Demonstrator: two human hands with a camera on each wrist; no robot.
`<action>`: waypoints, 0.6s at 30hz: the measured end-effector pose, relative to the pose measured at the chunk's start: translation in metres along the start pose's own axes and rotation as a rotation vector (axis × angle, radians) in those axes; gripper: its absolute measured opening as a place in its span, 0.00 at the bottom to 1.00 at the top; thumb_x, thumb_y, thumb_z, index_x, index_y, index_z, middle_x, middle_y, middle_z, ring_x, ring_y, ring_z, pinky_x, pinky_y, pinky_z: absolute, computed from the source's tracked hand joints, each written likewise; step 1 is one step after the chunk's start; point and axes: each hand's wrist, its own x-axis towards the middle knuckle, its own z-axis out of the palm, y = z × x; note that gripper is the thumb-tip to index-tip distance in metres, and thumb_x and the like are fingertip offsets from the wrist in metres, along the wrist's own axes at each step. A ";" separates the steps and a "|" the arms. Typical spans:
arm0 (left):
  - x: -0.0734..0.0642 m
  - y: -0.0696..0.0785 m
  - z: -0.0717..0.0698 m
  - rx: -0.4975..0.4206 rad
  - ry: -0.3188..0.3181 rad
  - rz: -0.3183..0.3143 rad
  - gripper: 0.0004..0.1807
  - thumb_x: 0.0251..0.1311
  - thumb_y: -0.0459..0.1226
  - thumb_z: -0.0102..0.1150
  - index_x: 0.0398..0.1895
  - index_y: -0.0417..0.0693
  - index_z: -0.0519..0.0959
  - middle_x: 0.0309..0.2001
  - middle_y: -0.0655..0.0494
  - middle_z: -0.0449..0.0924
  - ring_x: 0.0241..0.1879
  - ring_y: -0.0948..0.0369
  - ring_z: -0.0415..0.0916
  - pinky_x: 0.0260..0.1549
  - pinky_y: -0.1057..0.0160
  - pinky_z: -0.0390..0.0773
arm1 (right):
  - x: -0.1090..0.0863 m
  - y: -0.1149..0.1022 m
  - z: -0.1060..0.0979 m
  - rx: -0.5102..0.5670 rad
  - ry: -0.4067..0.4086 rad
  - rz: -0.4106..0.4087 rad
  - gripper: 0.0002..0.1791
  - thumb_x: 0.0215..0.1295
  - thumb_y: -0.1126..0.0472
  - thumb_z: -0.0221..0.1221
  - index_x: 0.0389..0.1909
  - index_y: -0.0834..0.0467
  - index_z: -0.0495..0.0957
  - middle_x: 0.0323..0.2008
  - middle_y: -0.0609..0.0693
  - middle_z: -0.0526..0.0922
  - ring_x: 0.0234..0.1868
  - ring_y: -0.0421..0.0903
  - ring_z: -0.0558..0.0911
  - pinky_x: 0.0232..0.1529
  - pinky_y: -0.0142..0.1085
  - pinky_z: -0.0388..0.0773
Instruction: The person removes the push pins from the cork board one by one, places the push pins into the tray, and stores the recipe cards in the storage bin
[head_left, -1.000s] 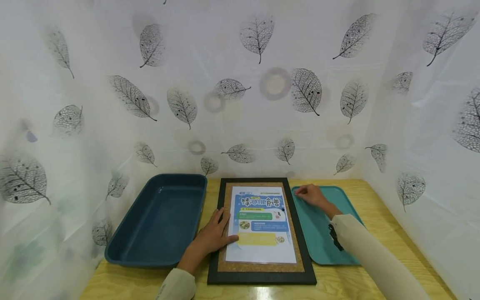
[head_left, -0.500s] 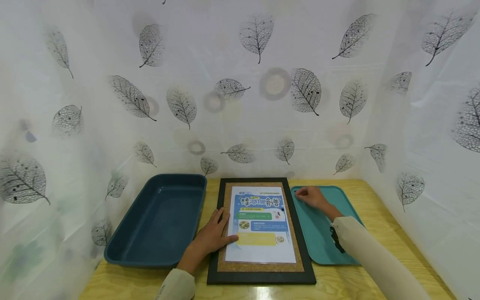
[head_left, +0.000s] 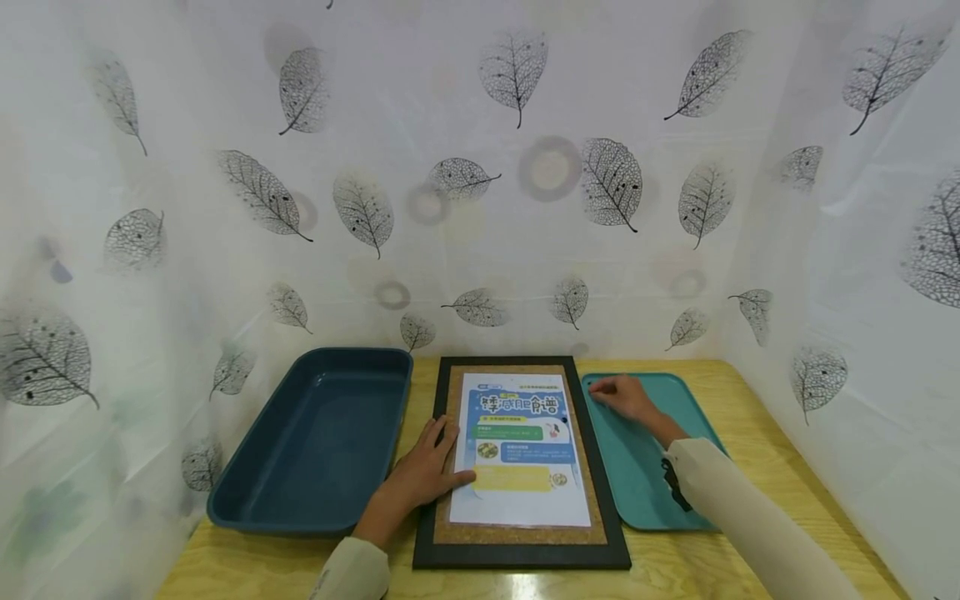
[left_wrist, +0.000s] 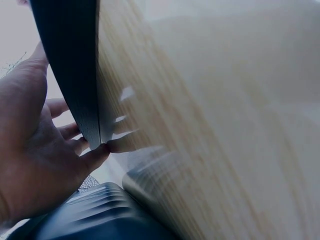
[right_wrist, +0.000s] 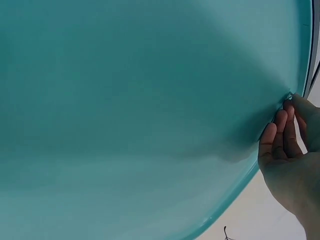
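A sheet printed with Chinese text (head_left: 525,510) lies on a cork board (head_left: 517,536) with a black frame (head_left: 517,557). A small dark dot like a pin head (head_left: 565,420) shows near the sheet's right edge. My left hand (head_left: 422,477) rests on the board's left side, thumb on the sheet, other fingers along the frame; the left wrist view shows fingertips at the frame's outer edge (left_wrist: 75,75). Over the far left corner of a teal tray (head_left: 645,492), my right hand (head_left: 628,400) pinches a tiny pin-like piece (right_wrist: 290,95), mostly hidden by the fingertips.
A deep dark blue bin (head_left: 322,450) stands on the wooden table (head_left: 757,417) left of the board. The tray lies close along the board's right side. Leaf-patterned curtains (head_left: 465,250) enclose the table at the back and both sides.
Both hands stay almost where they were. The right fingertips shift very slightly at the tray's corner, and the board and sheet have not moved.
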 end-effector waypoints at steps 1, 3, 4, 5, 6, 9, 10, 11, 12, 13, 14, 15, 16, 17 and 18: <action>0.000 0.000 0.000 0.000 -0.001 0.000 0.54 0.64 0.65 0.63 0.83 0.43 0.56 0.83 0.39 0.44 0.81 0.39 0.41 0.66 0.35 0.67 | -0.001 -0.001 0.000 0.001 0.001 -0.003 0.09 0.71 0.64 0.66 0.45 0.66 0.88 0.44 0.62 0.89 0.46 0.61 0.87 0.48 0.54 0.83; 0.000 0.000 0.000 0.001 -0.001 -0.001 0.54 0.64 0.65 0.63 0.83 0.44 0.56 0.83 0.39 0.44 0.81 0.39 0.41 0.66 0.35 0.66 | -0.002 -0.001 -0.001 0.008 0.006 -0.006 0.10 0.71 0.65 0.65 0.46 0.66 0.88 0.44 0.62 0.89 0.46 0.61 0.87 0.48 0.54 0.83; 0.000 0.000 0.000 0.001 -0.001 0.000 0.54 0.64 0.65 0.63 0.83 0.43 0.56 0.83 0.39 0.44 0.81 0.39 0.41 0.66 0.35 0.66 | -0.002 -0.001 -0.001 0.009 0.008 -0.012 0.10 0.71 0.65 0.65 0.46 0.67 0.88 0.44 0.62 0.89 0.46 0.61 0.87 0.48 0.54 0.83; 0.000 0.000 0.000 0.001 0.000 0.001 0.54 0.64 0.65 0.63 0.83 0.43 0.56 0.83 0.39 0.44 0.81 0.39 0.41 0.66 0.35 0.67 | -0.003 -0.002 -0.001 0.011 0.010 -0.014 0.10 0.71 0.65 0.65 0.46 0.67 0.88 0.44 0.62 0.89 0.46 0.60 0.87 0.47 0.54 0.83; -0.001 0.000 0.000 0.002 -0.001 0.002 0.54 0.64 0.65 0.62 0.83 0.43 0.56 0.83 0.39 0.44 0.81 0.39 0.41 0.66 0.35 0.67 | -0.003 -0.002 -0.001 0.012 0.011 -0.017 0.10 0.71 0.65 0.65 0.47 0.67 0.88 0.44 0.62 0.89 0.46 0.60 0.87 0.47 0.53 0.83; 0.000 0.000 0.000 0.004 -0.001 0.007 0.54 0.65 0.65 0.62 0.83 0.43 0.56 0.83 0.39 0.44 0.81 0.39 0.41 0.66 0.35 0.66 | -0.005 -0.003 -0.001 0.011 0.013 -0.023 0.11 0.71 0.64 0.66 0.47 0.67 0.88 0.43 0.62 0.89 0.45 0.59 0.87 0.46 0.52 0.84; 0.000 0.000 0.000 0.003 -0.001 0.009 0.54 0.65 0.64 0.63 0.83 0.43 0.56 0.83 0.38 0.44 0.81 0.38 0.41 0.66 0.34 0.67 | -0.005 -0.004 -0.001 0.008 0.015 -0.026 0.11 0.70 0.64 0.66 0.46 0.67 0.88 0.43 0.61 0.89 0.44 0.59 0.88 0.46 0.52 0.84; 0.000 0.000 0.000 0.005 -0.003 0.008 0.54 0.65 0.64 0.63 0.83 0.43 0.56 0.83 0.39 0.44 0.81 0.38 0.41 0.66 0.34 0.66 | -0.006 -0.004 -0.001 0.007 0.018 -0.023 0.11 0.70 0.64 0.66 0.46 0.67 0.88 0.42 0.61 0.90 0.44 0.58 0.88 0.46 0.51 0.84; 0.000 0.000 -0.001 0.004 -0.003 0.009 0.54 0.65 0.64 0.63 0.83 0.43 0.56 0.83 0.38 0.44 0.81 0.38 0.41 0.66 0.34 0.66 | -0.006 -0.005 -0.002 0.006 0.020 -0.020 0.11 0.70 0.64 0.66 0.46 0.67 0.88 0.42 0.61 0.90 0.44 0.58 0.88 0.46 0.51 0.84; 0.000 0.000 0.000 0.005 -0.005 0.007 0.54 0.65 0.64 0.63 0.83 0.43 0.56 0.83 0.39 0.44 0.81 0.38 0.41 0.66 0.34 0.66 | -0.006 -0.006 -0.002 0.004 0.020 -0.025 0.11 0.70 0.64 0.66 0.46 0.67 0.88 0.42 0.61 0.90 0.43 0.58 0.88 0.45 0.51 0.84; 0.001 0.000 0.000 0.007 -0.006 0.006 0.54 0.65 0.64 0.62 0.83 0.43 0.56 0.83 0.39 0.44 0.81 0.38 0.41 0.66 0.34 0.66 | -0.007 -0.006 -0.002 0.000 0.020 -0.033 0.11 0.70 0.64 0.66 0.46 0.68 0.87 0.41 0.61 0.90 0.43 0.58 0.88 0.45 0.51 0.84; 0.001 0.000 0.000 0.007 -0.006 0.004 0.54 0.65 0.65 0.62 0.83 0.43 0.56 0.83 0.39 0.44 0.81 0.39 0.41 0.66 0.34 0.66 | -0.007 -0.007 -0.002 0.001 0.017 -0.034 0.11 0.70 0.64 0.66 0.46 0.68 0.87 0.41 0.61 0.90 0.43 0.58 0.88 0.45 0.50 0.84; 0.001 0.000 0.000 0.008 -0.008 0.001 0.54 0.65 0.65 0.62 0.83 0.43 0.56 0.83 0.39 0.44 0.81 0.39 0.40 0.66 0.34 0.67 | -0.007 -0.008 -0.002 0.004 0.018 -0.029 0.11 0.70 0.64 0.66 0.46 0.67 0.87 0.42 0.61 0.90 0.43 0.57 0.88 0.45 0.50 0.84; 0.001 0.000 0.000 0.010 -0.009 -0.001 0.54 0.65 0.65 0.62 0.83 0.44 0.56 0.83 0.39 0.43 0.81 0.39 0.40 0.66 0.35 0.66 | -0.007 -0.009 -0.002 0.007 0.019 -0.022 0.11 0.70 0.64 0.67 0.46 0.67 0.87 0.42 0.60 0.90 0.43 0.57 0.88 0.46 0.50 0.84; 0.001 0.000 0.000 0.010 -0.008 -0.002 0.54 0.65 0.65 0.62 0.83 0.44 0.56 0.83 0.39 0.43 0.81 0.39 0.40 0.66 0.35 0.67 | -0.007 -0.010 -0.002 0.007 0.015 -0.028 0.11 0.70 0.64 0.67 0.46 0.67 0.87 0.42 0.61 0.89 0.43 0.57 0.88 0.45 0.50 0.84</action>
